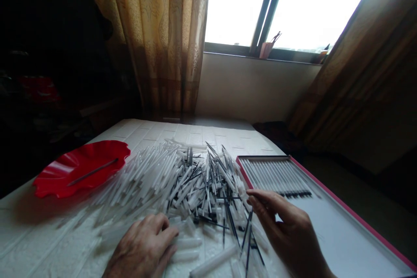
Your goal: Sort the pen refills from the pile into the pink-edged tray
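Note:
A big heap of clear plastic pen tubes [146, 178] and thin black refills [215, 173] covers the white table [39, 234]. My left hand [145, 247] lies knuckles up at the near edge of the heap, fingers curled onto a few tubes; what it grips is hidden. My right hand [286, 230] is beside the heap's right edge, thumb and fingers pinched together near the black refills, with something thin between them that I cannot make out. A pink-rimmed tray [355, 217] on the right holds a row of assembled pens [276, 173] at its far end.
A red wavy-edged plate [81, 165] with a single thin refill on it sits at the left of the table. Curtains hang behind, with a window and sill beyond. Dark clutter fills the left background.

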`<state>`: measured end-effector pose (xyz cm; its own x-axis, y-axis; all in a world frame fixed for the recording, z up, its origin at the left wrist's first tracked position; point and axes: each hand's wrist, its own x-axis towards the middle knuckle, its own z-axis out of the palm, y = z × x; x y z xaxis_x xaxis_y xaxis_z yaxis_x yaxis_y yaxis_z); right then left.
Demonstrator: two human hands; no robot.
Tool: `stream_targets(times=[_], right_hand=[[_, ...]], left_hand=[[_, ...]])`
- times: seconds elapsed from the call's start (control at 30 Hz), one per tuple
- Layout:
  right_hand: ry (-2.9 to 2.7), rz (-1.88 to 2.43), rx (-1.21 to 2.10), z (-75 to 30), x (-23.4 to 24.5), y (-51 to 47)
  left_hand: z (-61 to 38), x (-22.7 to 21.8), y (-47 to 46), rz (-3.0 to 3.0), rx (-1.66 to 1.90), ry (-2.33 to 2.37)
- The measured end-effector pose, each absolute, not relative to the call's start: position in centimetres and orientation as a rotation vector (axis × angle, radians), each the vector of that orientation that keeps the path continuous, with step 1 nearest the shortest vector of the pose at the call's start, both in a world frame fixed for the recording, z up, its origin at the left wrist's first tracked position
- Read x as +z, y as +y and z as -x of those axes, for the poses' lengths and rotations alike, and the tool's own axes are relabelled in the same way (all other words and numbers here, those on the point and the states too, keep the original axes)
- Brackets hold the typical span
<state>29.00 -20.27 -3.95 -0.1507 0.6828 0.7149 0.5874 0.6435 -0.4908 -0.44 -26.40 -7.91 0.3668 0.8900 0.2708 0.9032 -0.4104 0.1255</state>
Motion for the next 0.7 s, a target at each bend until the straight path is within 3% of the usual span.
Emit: stream_targets(times=[0.2, 0.37, 0.5, 0.7], right_hand=[[-1.839, 0.948, 0.046, -28.8, -3.3, -20.6], [-1.864, 0.912, 0.022, -28.8, -3.2, -20.6], [-1.869, 0.908, 0.008, -28.8, -3.2, -20.7], [-1.879, 0.907, 0.007, -28.9, -3.4, -20.7]], left_hand=[[-0.7, -8.9, -26.7, 2.631, -0.731, -1.373], [-2.8, -11.2, -26.6, 2.628, -0.750, -1.125], [-3.8, -12.2, -26.1, 2.450, -1.045, -1.062], [-2.9, -10.1, -26.4, 2.558, -0.862, -1.149]])
